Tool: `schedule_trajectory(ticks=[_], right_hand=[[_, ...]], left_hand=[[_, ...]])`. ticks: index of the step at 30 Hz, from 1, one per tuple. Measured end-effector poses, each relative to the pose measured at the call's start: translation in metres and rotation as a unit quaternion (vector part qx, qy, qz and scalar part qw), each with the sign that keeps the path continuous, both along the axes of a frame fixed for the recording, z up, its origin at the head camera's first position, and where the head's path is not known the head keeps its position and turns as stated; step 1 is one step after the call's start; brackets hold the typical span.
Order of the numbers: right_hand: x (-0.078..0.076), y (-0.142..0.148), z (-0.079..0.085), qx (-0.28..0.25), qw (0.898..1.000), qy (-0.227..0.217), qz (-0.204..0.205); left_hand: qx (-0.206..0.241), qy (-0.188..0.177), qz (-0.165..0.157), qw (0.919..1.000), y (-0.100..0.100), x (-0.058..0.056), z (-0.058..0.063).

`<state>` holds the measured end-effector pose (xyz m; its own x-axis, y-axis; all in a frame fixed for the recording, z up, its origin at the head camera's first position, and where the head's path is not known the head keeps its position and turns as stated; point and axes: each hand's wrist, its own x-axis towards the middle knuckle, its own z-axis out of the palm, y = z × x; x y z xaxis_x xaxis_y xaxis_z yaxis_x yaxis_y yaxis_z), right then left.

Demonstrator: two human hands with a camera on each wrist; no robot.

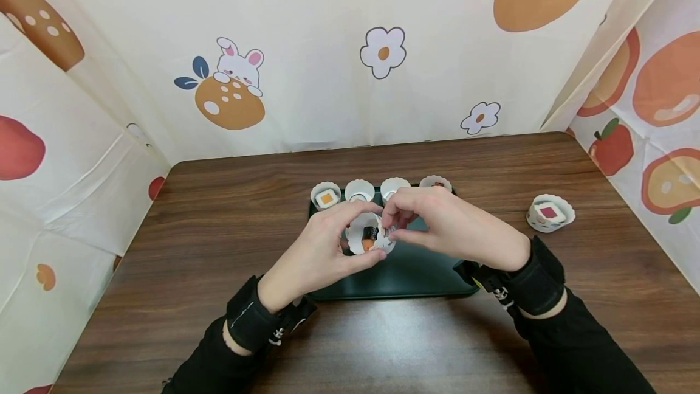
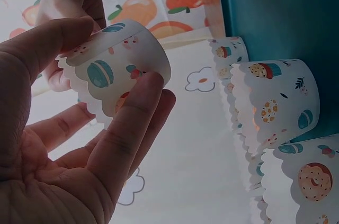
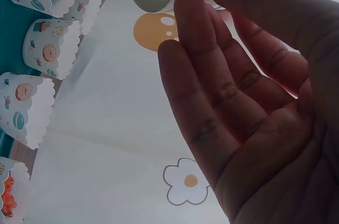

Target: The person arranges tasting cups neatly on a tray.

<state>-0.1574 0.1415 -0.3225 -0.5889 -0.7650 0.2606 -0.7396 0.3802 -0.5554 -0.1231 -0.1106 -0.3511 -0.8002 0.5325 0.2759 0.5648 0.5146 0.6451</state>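
A scalloped white paper baking cup (image 1: pixel 354 228) with printed sweets is held up over the dark green tray (image 1: pixel 432 275). My left hand (image 1: pixel 322 242) grips it from the left, thumb on the near side and fingers round the far side. Inside it lie a black-wrapped piece (image 1: pixel 370 233) and an orange piece. With thumb and fingertips, my right hand (image 1: pixel 429 217) pinches the right rim of this cup; its other fingers stay off the cup in the right wrist view. The left wrist view shows the cup's printed side (image 2: pixel 119 57) tilted between the fingers.
Along the tray's back edge stand several matching cups (image 1: pixel 359 190). The leftmost cup (image 1: pixel 325 186) holds a white piece topped with a yellow-orange square; one cup (image 3: pixel 20 181) contains orange-red beads. Another cup (image 1: pixel 551 213), with a red-topped white piece, sits on the wooden table (image 1: pixel 229 224) at right.
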Motion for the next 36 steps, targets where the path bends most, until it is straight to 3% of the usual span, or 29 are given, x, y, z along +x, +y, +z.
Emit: schedule_trajectory(ticks=[9, 16, 22, 29, 36], right_hand=[[0.001, 0.008, 0.001, 0.015, 0.999, 0.04, 0.001], [-0.001, 0.021, 0.012, 0.001, 1.0, 0.014, -0.013], [-0.002, 0.035, 0.022, -0.003, 0.999, 0.009, -0.048], [-0.002, 0.048, 0.031, -0.023, 0.996, 0.062, -0.061], [0.001, 0.058, 0.039, -0.032, 0.995, 0.057, -0.081]], left_hand=[[-0.01, 0.015, -0.004, 0.9998, 0.005, -0.001, 0.002], [-0.015, 0.033, -0.016, 0.9992, 0.007, -0.005, 0.003], [-0.048, 0.055, -0.032, 0.9968, 0.014, -0.012, 0.006], [-0.083, 0.074, -0.059, 0.9921, 0.024, -0.023, 0.006], [-0.139, 0.057, -0.09, 0.9846, 0.038, -0.035, 0.004]])
